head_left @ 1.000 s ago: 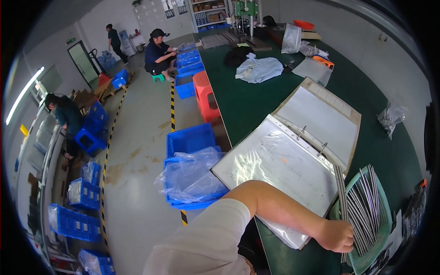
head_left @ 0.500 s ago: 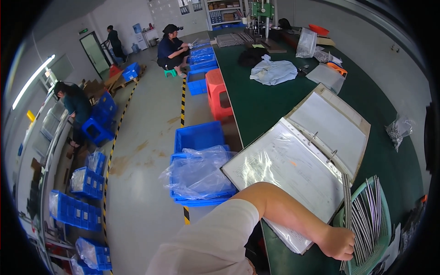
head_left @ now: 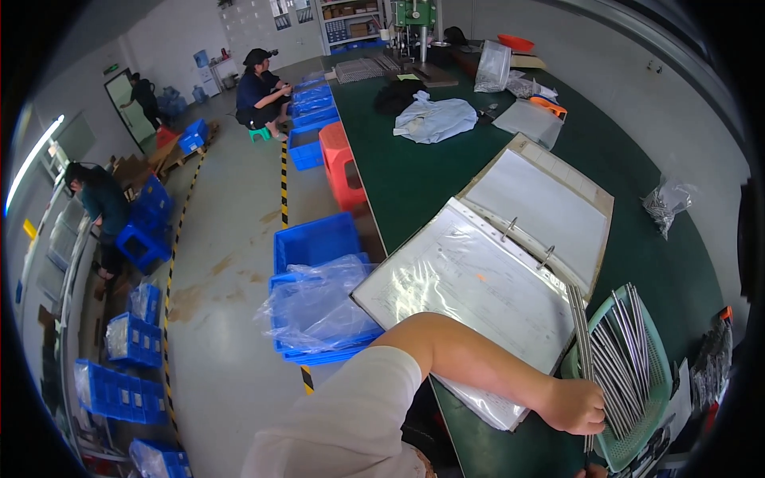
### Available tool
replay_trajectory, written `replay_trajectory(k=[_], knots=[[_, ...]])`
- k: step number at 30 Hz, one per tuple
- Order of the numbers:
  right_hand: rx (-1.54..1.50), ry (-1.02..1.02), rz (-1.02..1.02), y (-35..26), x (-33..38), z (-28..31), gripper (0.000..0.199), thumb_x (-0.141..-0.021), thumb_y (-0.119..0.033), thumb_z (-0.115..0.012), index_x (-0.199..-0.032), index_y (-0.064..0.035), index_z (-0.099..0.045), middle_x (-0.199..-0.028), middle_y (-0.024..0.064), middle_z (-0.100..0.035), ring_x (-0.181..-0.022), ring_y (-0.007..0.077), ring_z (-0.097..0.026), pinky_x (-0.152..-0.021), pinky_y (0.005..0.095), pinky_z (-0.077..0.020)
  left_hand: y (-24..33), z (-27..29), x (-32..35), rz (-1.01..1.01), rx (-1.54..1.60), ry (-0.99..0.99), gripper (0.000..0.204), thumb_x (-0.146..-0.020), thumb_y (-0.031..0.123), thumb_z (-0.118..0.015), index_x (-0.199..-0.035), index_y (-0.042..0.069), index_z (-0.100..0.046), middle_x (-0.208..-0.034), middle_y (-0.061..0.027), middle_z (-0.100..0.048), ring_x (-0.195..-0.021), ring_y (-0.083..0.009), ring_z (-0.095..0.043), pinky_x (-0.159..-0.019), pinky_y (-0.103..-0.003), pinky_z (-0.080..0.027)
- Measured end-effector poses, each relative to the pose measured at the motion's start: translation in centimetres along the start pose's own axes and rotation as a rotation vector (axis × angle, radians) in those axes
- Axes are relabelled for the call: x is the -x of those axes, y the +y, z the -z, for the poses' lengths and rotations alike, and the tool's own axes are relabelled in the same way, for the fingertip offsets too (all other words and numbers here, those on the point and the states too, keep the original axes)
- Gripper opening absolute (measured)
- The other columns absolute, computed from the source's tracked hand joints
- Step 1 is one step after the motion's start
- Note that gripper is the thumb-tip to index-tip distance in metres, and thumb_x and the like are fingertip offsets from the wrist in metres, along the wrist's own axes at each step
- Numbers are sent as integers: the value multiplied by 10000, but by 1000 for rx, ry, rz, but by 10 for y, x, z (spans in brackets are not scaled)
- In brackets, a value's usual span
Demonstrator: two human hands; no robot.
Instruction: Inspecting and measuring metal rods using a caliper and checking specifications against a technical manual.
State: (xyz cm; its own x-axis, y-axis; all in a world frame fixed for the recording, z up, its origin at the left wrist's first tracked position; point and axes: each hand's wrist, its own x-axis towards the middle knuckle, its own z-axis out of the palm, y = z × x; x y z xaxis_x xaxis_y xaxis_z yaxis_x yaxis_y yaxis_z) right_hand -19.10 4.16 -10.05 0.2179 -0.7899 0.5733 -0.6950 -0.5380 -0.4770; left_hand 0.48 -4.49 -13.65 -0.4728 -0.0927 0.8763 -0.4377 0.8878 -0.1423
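Observation:
My left hand (head_left: 570,406) is closed around a few thin metal rods (head_left: 582,334), which stand out lengthwise beyond the fist. It is beside the left rim of a pale green plastic basket (head_left: 661,382). More shiny metal rods (head_left: 624,374) lie in that basket, side by side. Only a sliver of my right hand (head_left: 591,472) shows at the bottom edge, just below the lower ends of the held rods; its fingers are mostly cut off. Under my left forearm lies an open ring binder (head_left: 478,299) with plastic-sleeved sheets.
The green worktop (head_left: 382,171) carries a light-blue cloth (head_left: 435,118), a bag of metal parts (head_left: 666,205) and a green drill press (head_left: 416,14). Blue crates (head_left: 317,243) and a red stool (head_left: 341,163) stand along its left edge. Several people work further off.
The whole view has shifted, so the bench and crates sit further left. My left hand still grips the rods beside the basket. Part of my right hand now shows at the bottom.

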Motion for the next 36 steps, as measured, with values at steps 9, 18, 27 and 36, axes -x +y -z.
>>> replay_trajectory(k=[9, 18, 27, 36], knots=[[-46, 107, 125, -18, -9, -5, 296, -919, -131, -432, -657, -2, -480, -589, 86, -461, -548, 210, -456, -510, 320, -383, 5, 12, -1, 2, 11, -26, 239, -678, 163, -531, -836, -8, -584, -705, -48, -538, -592, -177, -499, -512, -298, -387], [-68, 136, 28, -3, 2, -6, 186, -839, -130, -477, -701, -5, -481, -610, 105, -443, -539, 261, -428, -506, 338, -327, 6, 21, -10, 25, 46, -126, 282, -660, 158, -550, -889, 3, -602, -843, -74, -587, -665, -158, -534, -572, -280, -427], [-90, 71, 137, 2, -15, -9, 127, -703, -114, -645, -741, -57, -539, -680, 58, -544, -517, 220, -496, -477, 311, -382, -11, 41, -15, 28, 18, -264, 254, -699, 80, -583, -942, 16, -621, -890, -76, -617, -714, -167, -588, -611, -270, -464], [-103, 97, 48, -2, -2, -8, 107, -740, -151, -611, -731, -71, -540, -660, 38, -538, -486, 228, -469, -467, 318, -367, -3, 43, -20, 41, 69, -279, 245, -700, 23, -583, -940, -2, -625, -878, -89, -635, -719, -185, -611, -583, -268, -472]])
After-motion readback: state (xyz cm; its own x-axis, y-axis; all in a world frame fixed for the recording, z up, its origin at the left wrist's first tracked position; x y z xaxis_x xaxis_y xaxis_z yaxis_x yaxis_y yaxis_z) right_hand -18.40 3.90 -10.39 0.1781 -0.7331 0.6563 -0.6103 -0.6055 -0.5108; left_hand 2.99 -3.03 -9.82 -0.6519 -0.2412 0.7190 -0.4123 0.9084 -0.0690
